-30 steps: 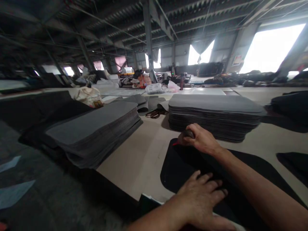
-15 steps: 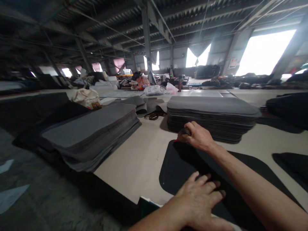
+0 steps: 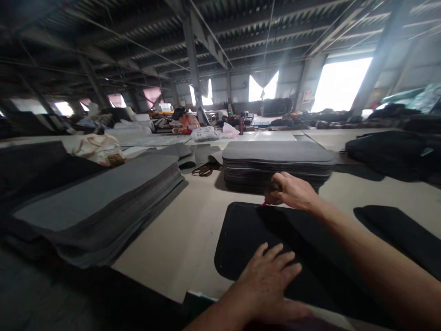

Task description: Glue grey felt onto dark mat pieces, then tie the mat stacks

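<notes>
A black rounded-corner sheet [image 3: 241,234] lies flat on the pale tabletop in front of me. My left hand [image 3: 268,280] rests palm down on its near part, fingers spread. Over the sheet's far edge, my right hand [image 3: 291,191] is closed around a dark, rounded tool [image 3: 276,186] with a red tip [image 3: 264,203]. That tip meets the edge, and a faint pale line runs along the border near the far left corner. The fingers hide most of the tool, so its exact kind is unclear.
Just beyond stands a neat stack of grey sheets [image 3: 272,151]; a larger stack [image 3: 99,193] leans at the left. Scissors [image 3: 202,170] lie between them. Another black sheet [image 3: 399,230] and a dark heap [image 3: 396,154] are at the right. The table edge drops off at lower left.
My right hand has moved the red-tipped tool rightward along the sheet's far edge, away from the left corner. My left hand stays spread on the sheet. The view has turned slightly right.
</notes>
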`<control>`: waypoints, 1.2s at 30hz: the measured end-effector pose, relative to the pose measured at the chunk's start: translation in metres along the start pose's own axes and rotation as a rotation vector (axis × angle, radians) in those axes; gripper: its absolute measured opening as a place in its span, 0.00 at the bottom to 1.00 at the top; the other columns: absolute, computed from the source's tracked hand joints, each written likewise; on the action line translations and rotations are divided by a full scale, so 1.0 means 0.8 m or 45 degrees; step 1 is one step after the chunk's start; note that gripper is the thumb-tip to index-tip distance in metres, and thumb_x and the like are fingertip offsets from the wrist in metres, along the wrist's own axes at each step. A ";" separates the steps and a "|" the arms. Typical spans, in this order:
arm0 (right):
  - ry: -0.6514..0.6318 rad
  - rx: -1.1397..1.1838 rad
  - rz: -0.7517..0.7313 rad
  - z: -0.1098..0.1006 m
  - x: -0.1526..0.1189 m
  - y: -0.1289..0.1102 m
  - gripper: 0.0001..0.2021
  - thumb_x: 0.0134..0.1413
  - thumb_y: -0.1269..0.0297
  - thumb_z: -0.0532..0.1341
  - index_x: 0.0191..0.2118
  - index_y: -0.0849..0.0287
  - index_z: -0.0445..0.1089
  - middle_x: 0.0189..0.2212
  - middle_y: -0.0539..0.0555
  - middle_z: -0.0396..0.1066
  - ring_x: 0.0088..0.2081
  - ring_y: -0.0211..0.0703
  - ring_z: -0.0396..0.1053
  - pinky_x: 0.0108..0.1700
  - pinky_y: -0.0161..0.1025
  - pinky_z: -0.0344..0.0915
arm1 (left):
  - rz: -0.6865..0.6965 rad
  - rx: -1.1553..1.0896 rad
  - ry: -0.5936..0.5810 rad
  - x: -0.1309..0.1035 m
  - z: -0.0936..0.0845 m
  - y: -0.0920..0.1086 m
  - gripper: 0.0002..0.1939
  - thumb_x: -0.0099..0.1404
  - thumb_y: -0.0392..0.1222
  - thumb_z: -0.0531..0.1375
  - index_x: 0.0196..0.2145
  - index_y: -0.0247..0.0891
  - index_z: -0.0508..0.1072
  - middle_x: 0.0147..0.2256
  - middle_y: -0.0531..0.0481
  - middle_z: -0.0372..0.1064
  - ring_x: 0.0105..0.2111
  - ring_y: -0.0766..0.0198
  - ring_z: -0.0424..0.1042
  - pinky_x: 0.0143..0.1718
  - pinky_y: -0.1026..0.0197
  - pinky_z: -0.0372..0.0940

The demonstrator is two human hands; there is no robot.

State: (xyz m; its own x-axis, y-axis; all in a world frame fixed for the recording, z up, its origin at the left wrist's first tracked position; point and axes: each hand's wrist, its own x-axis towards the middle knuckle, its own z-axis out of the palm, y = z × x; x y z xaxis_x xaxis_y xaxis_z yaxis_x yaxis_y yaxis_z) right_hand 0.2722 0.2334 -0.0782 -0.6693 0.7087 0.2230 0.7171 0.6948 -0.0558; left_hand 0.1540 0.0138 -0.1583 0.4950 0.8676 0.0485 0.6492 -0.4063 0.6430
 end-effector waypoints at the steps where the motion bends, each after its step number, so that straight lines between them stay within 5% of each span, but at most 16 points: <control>1: -0.017 -0.020 0.031 -0.006 -0.008 0.012 0.10 0.57 0.59 0.58 0.43 0.54 0.62 0.40 0.53 0.66 0.38 0.46 0.67 0.32 0.38 0.51 | -0.006 0.008 0.003 0.000 0.001 -0.001 0.42 0.65 0.73 0.50 0.66 0.43 0.56 0.68 0.43 0.50 0.70 0.52 0.38 0.69 0.38 0.31; 8: -0.050 -0.084 0.284 -0.038 -0.090 0.107 0.14 0.55 0.54 0.57 0.44 0.54 0.64 0.42 0.54 0.67 0.36 0.47 0.66 0.31 0.39 0.52 | -0.103 0.074 0.049 0.002 0.008 -0.009 0.40 0.64 0.70 0.55 0.66 0.47 0.58 0.69 0.50 0.47 0.70 0.54 0.41 0.71 0.43 0.35; 13: 0.010 -0.118 0.463 -0.048 -0.150 0.162 0.11 0.53 0.58 0.57 0.40 0.56 0.66 0.40 0.56 0.67 0.34 0.45 0.66 0.32 0.39 0.54 | -0.352 0.182 0.194 0.007 0.012 -0.009 0.26 0.71 0.51 0.50 0.62 0.38 0.65 0.66 0.45 0.54 0.68 0.53 0.48 0.69 0.47 0.46; 16: 0.042 -0.132 0.545 -0.052 -0.174 0.177 0.11 0.51 0.58 0.57 0.40 0.57 0.66 0.40 0.56 0.67 0.33 0.45 0.65 0.32 0.39 0.54 | -0.356 0.229 0.128 0.012 0.003 -0.007 0.27 0.68 0.47 0.52 0.62 0.34 0.65 0.66 0.42 0.55 0.67 0.52 0.50 0.69 0.50 0.49; 20: 0.073 -0.137 0.582 -0.055 -0.190 0.180 0.12 0.50 0.60 0.57 0.41 0.56 0.66 0.40 0.56 0.68 0.35 0.46 0.66 0.32 0.38 0.54 | -0.366 0.368 -0.045 0.023 -0.034 -0.014 0.33 0.63 0.55 0.58 0.61 0.36 0.67 0.65 0.40 0.56 0.64 0.46 0.55 0.64 0.45 0.56; 25: 0.020 -0.140 0.543 -0.070 -0.211 0.166 0.09 0.54 0.59 0.57 0.38 0.56 0.64 0.39 0.54 0.67 0.34 0.44 0.65 0.32 0.38 0.53 | -0.512 0.565 -0.142 0.046 -0.076 -0.041 0.56 0.47 0.74 0.63 0.63 0.29 0.64 0.63 0.31 0.56 0.62 0.37 0.56 0.63 0.43 0.56; 36: -0.007 0.102 0.549 -0.110 -0.322 0.115 0.12 0.50 0.59 0.60 0.41 0.54 0.66 0.38 0.51 0.71 0.37 0.46 0.68 0.35 0.38 0.61 | -0.447 0.737 -0.146 0.054 -0.076 -0.056 0.57 0.46 0.80 0.59 0.60 0.31 0.67 0.56 0.33 0.63 0.55 0.36 0.62 0.57 0.40 0.61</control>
State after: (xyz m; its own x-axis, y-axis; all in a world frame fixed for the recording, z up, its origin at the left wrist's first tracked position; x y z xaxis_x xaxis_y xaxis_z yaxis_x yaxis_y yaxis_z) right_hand 0.5277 0.1040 -0.0549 -0.3132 0.9365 0.1575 0.9139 0.3423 -0.2181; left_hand 0.1111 0.0866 -0.1382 0.2363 0.9530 -0.1894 0.9706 -0.2224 0.0922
